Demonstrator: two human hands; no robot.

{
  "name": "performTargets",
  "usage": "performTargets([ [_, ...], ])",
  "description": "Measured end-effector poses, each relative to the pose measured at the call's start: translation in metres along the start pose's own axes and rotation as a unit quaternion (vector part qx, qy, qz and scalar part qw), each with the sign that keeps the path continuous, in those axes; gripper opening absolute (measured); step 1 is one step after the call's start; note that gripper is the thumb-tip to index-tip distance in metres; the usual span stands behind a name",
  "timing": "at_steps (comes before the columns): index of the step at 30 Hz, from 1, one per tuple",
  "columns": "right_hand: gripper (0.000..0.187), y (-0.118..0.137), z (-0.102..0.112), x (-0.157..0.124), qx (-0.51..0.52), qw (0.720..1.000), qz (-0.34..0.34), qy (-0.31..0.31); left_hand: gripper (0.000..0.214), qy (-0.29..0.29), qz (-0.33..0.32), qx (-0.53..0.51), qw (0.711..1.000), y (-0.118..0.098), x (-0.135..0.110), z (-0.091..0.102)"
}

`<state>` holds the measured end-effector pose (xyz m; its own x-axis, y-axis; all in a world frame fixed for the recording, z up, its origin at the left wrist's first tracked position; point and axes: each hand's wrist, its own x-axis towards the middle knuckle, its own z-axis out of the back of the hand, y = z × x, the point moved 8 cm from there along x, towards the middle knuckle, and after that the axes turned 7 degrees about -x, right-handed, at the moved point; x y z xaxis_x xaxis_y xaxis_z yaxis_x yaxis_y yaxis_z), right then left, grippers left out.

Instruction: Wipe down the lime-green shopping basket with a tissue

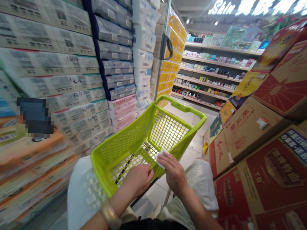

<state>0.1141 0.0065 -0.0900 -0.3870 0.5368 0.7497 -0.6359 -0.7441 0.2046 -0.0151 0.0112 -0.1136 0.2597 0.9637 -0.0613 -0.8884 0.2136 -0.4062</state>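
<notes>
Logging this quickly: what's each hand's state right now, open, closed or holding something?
Left hand: closed on the edge of the green basket.
Right hand: holding a white cloth.

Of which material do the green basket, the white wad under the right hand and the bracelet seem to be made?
Green basket: probably moulded plastic, smooth, slightly glossy, judging by its regular openings and rounded rim.
White wad: soft, matte tissue or cloth, by its crumpled look; I cannot tell which.
Bracelet: likely metal, satin finish, by its gold colour and soft sheen.

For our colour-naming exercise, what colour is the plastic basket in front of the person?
The basket is bright yellow-green; the head view shows it best.
</notes>
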Motion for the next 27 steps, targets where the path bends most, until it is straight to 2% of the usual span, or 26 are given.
performTargets([
  [4,0.043,-0.015,0.012,0.003,-0.021,0.997,-0.06,-0.052,0.033,0.008,0.01,0.002,1.0,0.001,0.0,0.0],
  [8,0.04,0.013,-0.005,0.0,0.021,0.999,0.016,0.023,0.031,0.018,0.013,-0.01,1.0,0.002,0.0,-0.001],
  [10,0.041,0.017,-0.007,0.0,0.026,0.999,0.03,0.035,0.032,0.02,0.013,-0.013,1.0,0.003,0.0,-0.002],
  [15,0.042,-0.016,0.009,0.003,-0.016,0.997,-0.055,-0.047,0.037,0.004,0.007,-0.005,1.0,0.001,0.0,0.0],
  [17,0.042,-0.014,0.008,0.002,-0.016,0.997,-0.054,-0.048,0.038,0.006,0.007,-0.001,1.0,0.001,0.0,0.0],
  [20,0.042,0.001,-0.002,-0.001,0.004,1.0,-0.003,-0.004,0.037,0.004,0.002,-0.001,1.0,0.0,0.0,0.0],
  [22,0.043,0.002,-0.003,-0.001,0.005,1.0,0.008,0.009,0.036,0.004,-0.001,-0.002,1.0,-0.001,0.0,0.001],
  [27,0.044,-0.019,0.013,0.004,-0.03,0.997,-0.058,-0.048,0.035,0.009,0.007,-0.006,1.0,0.0,-0.001,0.0],
])
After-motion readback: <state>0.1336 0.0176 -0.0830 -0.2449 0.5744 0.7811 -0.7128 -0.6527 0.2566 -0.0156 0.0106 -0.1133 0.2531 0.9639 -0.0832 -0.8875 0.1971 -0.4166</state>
